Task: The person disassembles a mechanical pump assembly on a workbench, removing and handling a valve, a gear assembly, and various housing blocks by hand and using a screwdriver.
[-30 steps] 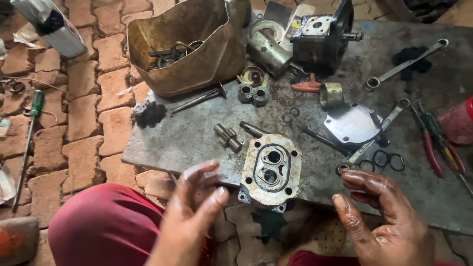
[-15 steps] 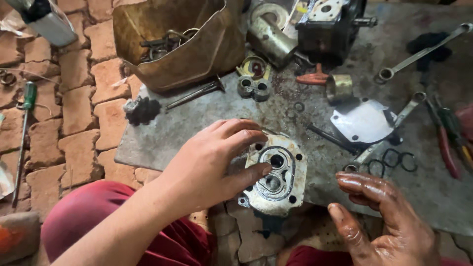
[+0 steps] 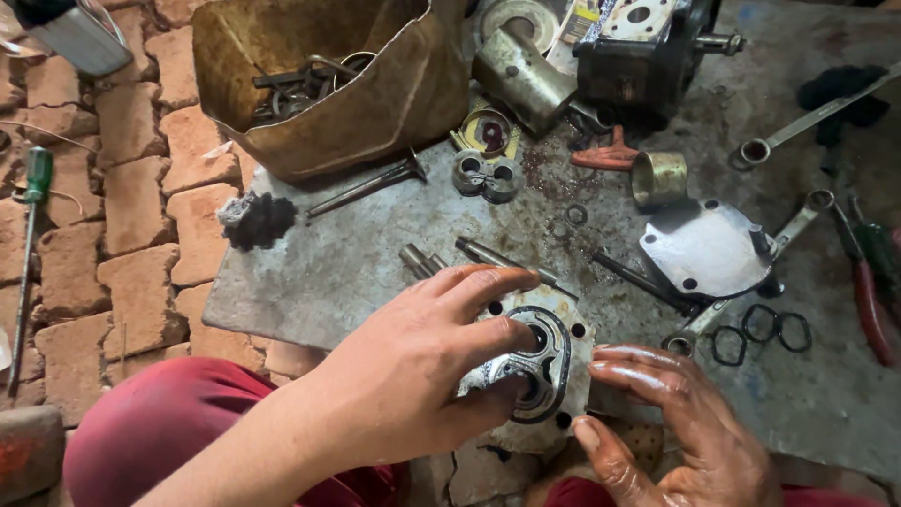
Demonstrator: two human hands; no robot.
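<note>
Pump housing [image 3: 549, 376], a round grey metal block with two bores in its face, sits at the near edge of the counter [image 3: 357, 263], right in front of you. Your left hand [image 3: 422, 376] lies over its left half, fingers spread, the thumb and first fingers pressing on the dark seal ring around the bores; it grips nothing. Your right hand [image 3: 671, 413], shiny with oil, rests against the housing's right rim with fingers loosely curled and the thumb low at the edge, not clenched on anything.

Just beyond your left fingertips lie two short steel shafts [image 3: 420, 260] and a long bolt [image 3: 507, 263], close to the housing. To the right, a flat metal cover plate [image 3: 704, 249] lies near, with black rubber rings [image 3: 760, 329] beside it and a wrench [image 3: 779, 244] partly under its edge. Farther back are a small figure-eight bushing [image 3: 485, 176], a brass sleeve [image 3: 657, 178] and an orange plastic piece [image 3: 610, 157]. A worn brown bag [image 3: 375, 103] full of tools stands at the far left of the counter, and a dark pump body [image 3: 648, 52] stands at the far middle. Red-handled pliers [image 3: 868, 300] lie at the right edge. A green-handled screwdriver [image 3: 28, 235] lies on the brick floor [image 3: 122, 235] to your left, well apart. Nothing sits between your hands and the housing.
</note>
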